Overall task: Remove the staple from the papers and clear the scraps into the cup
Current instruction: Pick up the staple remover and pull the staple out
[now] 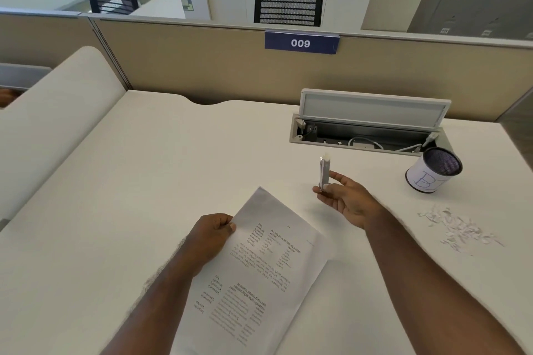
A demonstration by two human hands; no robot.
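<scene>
A stack of printed papers (259,268) lies tilted on the white desk (144,181), its top corner pointing away from me. My left hand (212,235) grips the papers' left edge. To the right, my right hand (343,196) holds a slim grey staple remover (324,171) upright above the desk, apart from the papers. A mesh cup (434,170) wrapped in white paper marked "B" stands at the far right. A pile of white paper scraps (458,229) lies on the desk in front of the cup. The staple itself is too small to make out.
An open cable tray (366,135) with its lid raised is set into the desk behind the cup, with white cables inside. A beige partition (202,66) with a "009" label closes the back. A curved white side panel (57,124) borders the left.
</scene>
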